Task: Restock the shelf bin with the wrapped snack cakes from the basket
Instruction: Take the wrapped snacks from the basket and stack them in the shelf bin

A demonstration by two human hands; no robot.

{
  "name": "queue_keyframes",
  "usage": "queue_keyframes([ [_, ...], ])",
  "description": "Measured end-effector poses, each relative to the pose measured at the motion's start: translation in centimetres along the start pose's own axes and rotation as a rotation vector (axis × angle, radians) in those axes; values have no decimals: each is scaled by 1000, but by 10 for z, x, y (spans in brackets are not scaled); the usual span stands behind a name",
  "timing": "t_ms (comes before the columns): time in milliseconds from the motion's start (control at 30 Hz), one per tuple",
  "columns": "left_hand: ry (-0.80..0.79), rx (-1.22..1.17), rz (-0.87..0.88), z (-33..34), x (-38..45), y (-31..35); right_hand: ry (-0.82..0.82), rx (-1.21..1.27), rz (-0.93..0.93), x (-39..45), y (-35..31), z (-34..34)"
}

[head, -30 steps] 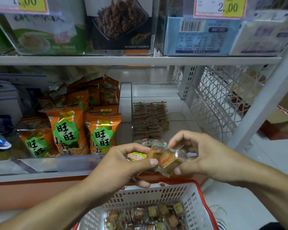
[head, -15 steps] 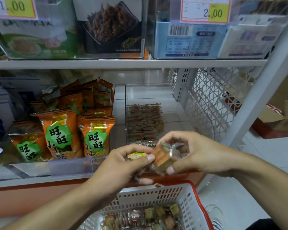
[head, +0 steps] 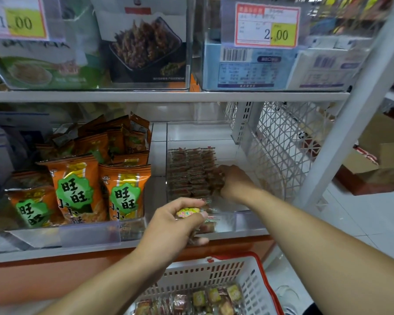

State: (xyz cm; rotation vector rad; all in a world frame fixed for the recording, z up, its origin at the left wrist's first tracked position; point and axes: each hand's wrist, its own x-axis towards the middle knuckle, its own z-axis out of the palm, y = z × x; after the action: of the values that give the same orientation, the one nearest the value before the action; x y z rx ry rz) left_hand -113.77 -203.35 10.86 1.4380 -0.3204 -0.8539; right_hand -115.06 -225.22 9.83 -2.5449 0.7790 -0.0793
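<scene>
While the shelf [head: 164, 96] carries the clear bin [head: 241, 220] at its right end, the basket [head: 248, 280] waits below its front edge, cakes inside. The right hand [head: 231, 181] curls round a snack cake [head: 216, 178] against the stacked rows; a careless shove could topple them. The left hand [head: 175, 223] clutches several more, loosely, and one may slip to the floor.

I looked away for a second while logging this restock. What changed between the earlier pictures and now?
The right hand left the left hand and reached forward into the shelf bin, setting a snack cake beside the stacked cakes. The left hand stayed at the bin's front, still holding cakes. The basket stayed below.
</scene>
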Motion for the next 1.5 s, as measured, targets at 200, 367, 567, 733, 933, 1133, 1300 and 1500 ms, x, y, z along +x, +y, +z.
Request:
queue_keyframes([
  [200,-17,21,-11,-1,2,-2,21,75,120,16,7,12],
  [367,-21,7,1,-3,4,-4,-28,132,147,21,12,7],
  [567,-24,-42,-29,-3,10,-5,-43,75,137,18,12,8],
  [733,-85,-87,-34,-2,7,-3,-98,60,92,4,1,-10],
  [933,-76,0,113,1,-10,6,117,236,-140,-62,-22,-35],
  [1133,-165,-7,208,0,-27,11,-39,564,-214,-132,-40,-35],
  [1300,-191,-72,211,0,-38,12,-82,924,-109,-149,-41,-35],
  [1500,-206,-230,144,-4,-38,19,-103,1082,-52,-146,-38,-45],
])
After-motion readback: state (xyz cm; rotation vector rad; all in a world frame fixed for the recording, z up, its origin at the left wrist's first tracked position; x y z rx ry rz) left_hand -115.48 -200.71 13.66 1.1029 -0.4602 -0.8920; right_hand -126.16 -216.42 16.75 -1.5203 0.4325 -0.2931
